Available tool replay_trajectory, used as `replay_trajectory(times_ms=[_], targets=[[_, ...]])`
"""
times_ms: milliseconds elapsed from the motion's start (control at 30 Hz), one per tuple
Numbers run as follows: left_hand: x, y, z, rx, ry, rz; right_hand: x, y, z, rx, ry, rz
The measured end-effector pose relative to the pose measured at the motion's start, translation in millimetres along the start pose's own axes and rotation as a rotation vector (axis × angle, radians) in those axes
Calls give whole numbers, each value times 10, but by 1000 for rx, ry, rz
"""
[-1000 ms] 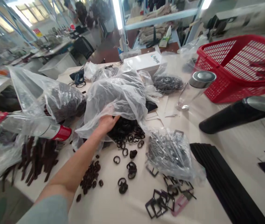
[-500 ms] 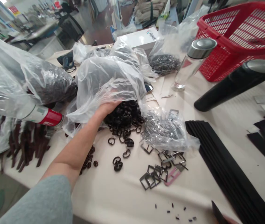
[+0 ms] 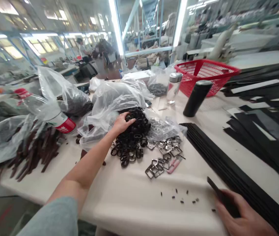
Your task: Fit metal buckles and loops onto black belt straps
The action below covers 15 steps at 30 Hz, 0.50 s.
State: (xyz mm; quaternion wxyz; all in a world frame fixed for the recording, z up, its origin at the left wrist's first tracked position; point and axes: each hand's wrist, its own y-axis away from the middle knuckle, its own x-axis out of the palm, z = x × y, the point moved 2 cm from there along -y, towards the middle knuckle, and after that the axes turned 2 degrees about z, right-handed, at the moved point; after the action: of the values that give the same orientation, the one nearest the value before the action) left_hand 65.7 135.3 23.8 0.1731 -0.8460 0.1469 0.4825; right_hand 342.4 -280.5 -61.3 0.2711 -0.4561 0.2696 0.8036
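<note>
Left hand (image 3: 122,123) reaches out, fingers curled into the pile of black rings (image 3: 132,136) (grabbing some, I think), while right hand (image 3: 242,218) pinches a black strap (image 3: 221,196).

Black rings (image 3: 132,136) heaped mid-frame beside a clear, whitish bag (image 3: 115,98). Silver buckles (image 3: 162,155), one pink (image 3: 173,165). Black strips (image 3: 228,164) lower right. Red mesh basket (image 3: 204,72) upper right; black flask (image 3: 197,98). Brown straps (image 3: 31,152) left. Cream table (image 3: 134,203).
</note>
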Motion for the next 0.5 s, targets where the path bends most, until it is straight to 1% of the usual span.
replay_trajectory(times_ms=[67, 133, 200, 267, 333, 367, 433, 500], targets=[[-66, 85, -71, 25, -1, 5, -121, 11, 193, -41, 36, -36], [-167, 198, -141, 45, -4, -19, -195, 26, 316, -70, 63, -88], [-270, 363, -200, 55, -5, -52, -213, 36, 379, -97, 73, -112], [-336, 609, -244, 73, -2, -84, -206, 42, 407, -116, 81, -129], [-327, 957, -268, 118, 11, -103, -198, 48, 419, -129, 84, -139], [-288, 1168, -268, 149, 19, -105, -197, 52, 425, -136, 83, -144], [-149, 1631, -244, 225, 41, -93, -201, 62, 436, -153, 74, -153], [29, 2071, -181, 247, 34, -102, -208, 72, 449, -177, 65, -163]])
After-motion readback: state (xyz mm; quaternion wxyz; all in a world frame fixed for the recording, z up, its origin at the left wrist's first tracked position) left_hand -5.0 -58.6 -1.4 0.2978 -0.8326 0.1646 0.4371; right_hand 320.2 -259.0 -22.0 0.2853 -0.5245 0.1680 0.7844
